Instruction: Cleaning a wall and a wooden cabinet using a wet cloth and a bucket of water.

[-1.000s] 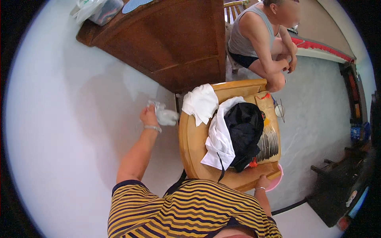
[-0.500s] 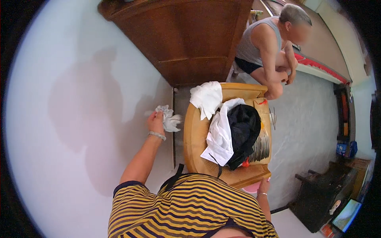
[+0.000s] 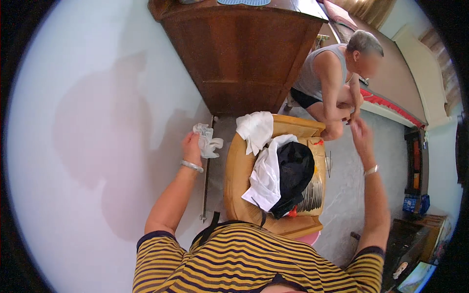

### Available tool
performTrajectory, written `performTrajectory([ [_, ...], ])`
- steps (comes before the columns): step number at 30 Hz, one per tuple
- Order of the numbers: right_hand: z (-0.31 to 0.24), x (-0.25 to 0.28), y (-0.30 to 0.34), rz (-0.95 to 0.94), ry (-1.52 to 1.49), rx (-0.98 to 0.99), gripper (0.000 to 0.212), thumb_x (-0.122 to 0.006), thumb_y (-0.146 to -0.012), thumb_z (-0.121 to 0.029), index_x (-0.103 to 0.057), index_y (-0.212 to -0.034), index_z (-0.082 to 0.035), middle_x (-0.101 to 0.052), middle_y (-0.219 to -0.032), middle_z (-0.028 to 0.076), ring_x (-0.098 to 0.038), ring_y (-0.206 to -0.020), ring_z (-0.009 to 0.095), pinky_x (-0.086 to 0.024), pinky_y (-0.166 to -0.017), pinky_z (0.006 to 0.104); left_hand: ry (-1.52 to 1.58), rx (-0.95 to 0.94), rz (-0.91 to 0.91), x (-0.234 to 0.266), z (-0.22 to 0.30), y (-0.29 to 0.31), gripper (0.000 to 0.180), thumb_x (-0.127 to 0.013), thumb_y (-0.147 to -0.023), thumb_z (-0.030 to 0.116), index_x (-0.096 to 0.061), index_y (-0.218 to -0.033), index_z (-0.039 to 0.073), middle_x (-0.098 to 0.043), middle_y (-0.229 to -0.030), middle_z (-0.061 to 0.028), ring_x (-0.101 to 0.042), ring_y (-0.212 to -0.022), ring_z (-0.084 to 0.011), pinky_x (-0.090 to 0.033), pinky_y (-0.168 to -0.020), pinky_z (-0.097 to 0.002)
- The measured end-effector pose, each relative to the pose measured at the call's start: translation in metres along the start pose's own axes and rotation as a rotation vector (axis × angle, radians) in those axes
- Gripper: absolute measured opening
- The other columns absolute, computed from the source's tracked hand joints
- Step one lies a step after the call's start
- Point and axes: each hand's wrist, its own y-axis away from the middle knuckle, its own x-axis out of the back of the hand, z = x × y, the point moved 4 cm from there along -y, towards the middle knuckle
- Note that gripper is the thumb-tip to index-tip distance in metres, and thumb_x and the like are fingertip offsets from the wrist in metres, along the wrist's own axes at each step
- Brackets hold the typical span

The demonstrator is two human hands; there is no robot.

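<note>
Right hand (image 3: 362, 136) blurred, I can't tell its grip; left hand (image 3: 192, 145) holds a whitish wad (image 3: 208, 140). Chair (image 3: 235, 198) partly hides pink basin (image 3: 310, 238).

Left hand (image 3: 192, 146): hanging between wall (image 3: 122, 161) and wooden chair (image 3: 232, 195); chair rim blocking rightward travel at seat height.
Chair seat: white cloth (image 3: 266, 178) and black cloth (image 3: 295, 168) filling the middle; room staying along the left rim.
Cabinet (image 3: 239, 63): closing off the far side.
Right hand (image 3: 361, 139): passing over grey floor (image 3: 342, 180); seated person (image 3: 330, 73) blocking ahead, contact unclear.
Pink basin (image 3: 311, 238): crowding chair's near-right corner.
</note>
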Motion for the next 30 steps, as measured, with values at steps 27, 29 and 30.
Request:
performTrajectory([
  [27,-0.181,-0.072,-0.373,0.275,0.522,0.236,0.041,-0.046,-0.084,-0.038,-0.056,-0.105,-0.004,-0.058,-0.105,0.02,-0.054,-0.099,0.035,-0.041,-0.085,0.0393,-0.216,-0.758,-0.163,-0.12,0.116,-0.208,0.025,-0.061,-0.077,0.01,-0.059,-0.099,-0.003,-0.062,-0.084,-0.0054,-0.055,-0.076,-0.0107,-0.046,-0.068,-0.0262],
  [29,-0.185,-0.081,-0.369,0.228,0.701,0.447,0.041,-0.046,-0.085,-0.038,-0.056,-0.106,-0.004,-0.057,-0.106,0.02,-0.054,-0.1,0.035,-0.041,-0.085,0.0387,-0.279,-0.727,-0.172,-0.121,0.117,-0.207,0.026,-0.062,-0.078,0.011,-0.058,-0.1,-0.003,-0.062,-0.086,-0.0061,-0.055,-0.077,-0.0099,-0.047,-0.068,-0.0258],
  [30,-0.181,-0.08,-0.371,0.273,0.594,0.333,0.041,-0.046,-0.085,-0.037,-0.056,-0.106,-0.004,-0.057,-0.106,0.02,-0.053,-0.1,0.035,-0.04,-0.085,0.0387,-0.248,-0.703,-0.119,-0.117,0.117,-0.211,0.026,-0.062,-0.078,0.011,-0.058,-0.1,-0.003,-0.062,-0.086,-0.0062,-0.055,-0.078,-0.0094,-0.047,-0.067,-0.0253],
])
